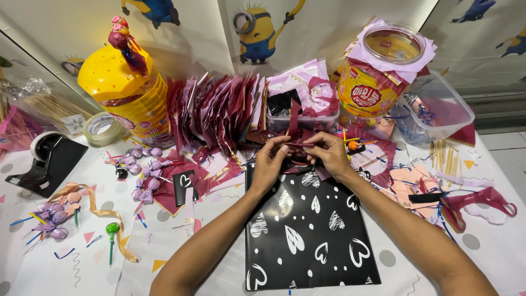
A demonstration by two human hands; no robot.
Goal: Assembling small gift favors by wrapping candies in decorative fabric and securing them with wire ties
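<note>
My left hand [272, 159] and my right hand [329, 155] meet above the far edge of a black wrapping sheet with white hearts [309, 230]. Together they pinch a small dark red paper piece [298, 146] between the fingertips. Just behind the hands stands a row of folded maroon and pink paper wraps [219, 109]. A small clear box [300, 118] of dark scraps sits right behind the fingers.
A yellow-lidded lollipop jar [123, 96] stands far left, an open jar [378, 82] and a clear tub [438, 109] far right. Tape dispenser [46, 159], tape roll [101, 129], purple wrapped lollipops [139, 172], a green lollipop [112, 230], sticks [445, 159] and paper scraps litter the white table.
</note>
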